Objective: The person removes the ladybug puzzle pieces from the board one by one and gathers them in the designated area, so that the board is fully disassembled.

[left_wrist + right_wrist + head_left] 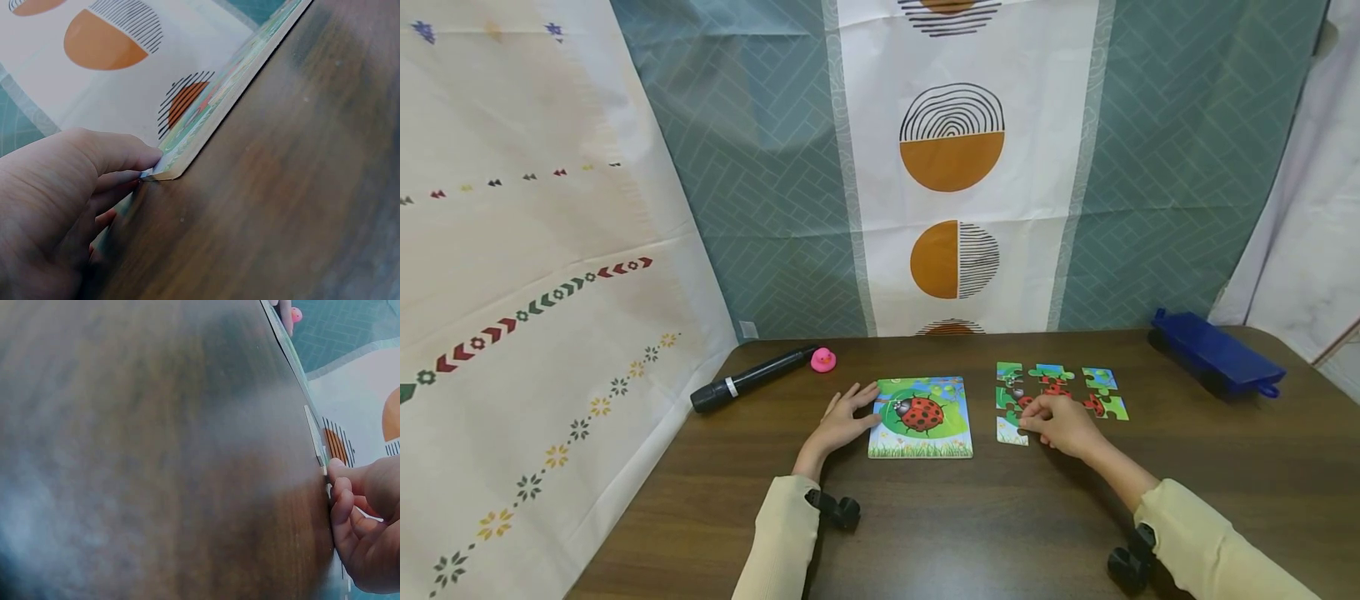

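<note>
A: Any writing or brand to read anywhere?

B: None that I can make out. The ladybird puzzle board (pixel 921 417) carries only its picture, and the black marker (pixel 751 379) has a pale band too small to read.

A: And the surface, the room?

B: A dark wooden table (pixel 970 517), backed by a teal herringbone curtain (pixel 760 183) with a white strip of orange half-circles down the middle. A white patterned cloth (pixel 535 275) hangs along the left. A pink toy duck (pixel 823 359) sits just beside the marker's tip, and a blue case (pixel 1213 353) lies at the far right.

A: The hands?

B: The left hand (pixel 842 421) lies with fingers nearly straight, its tips pressing the board's left edge; the left wrist view shows a fingertip (pixel 147 156) on the corner. The right hand (pixel 1063 425) has its fingers curled together, pinching one of the loose puzzle pieces (pixel 1056 392), which are spread just right of the board
</note>
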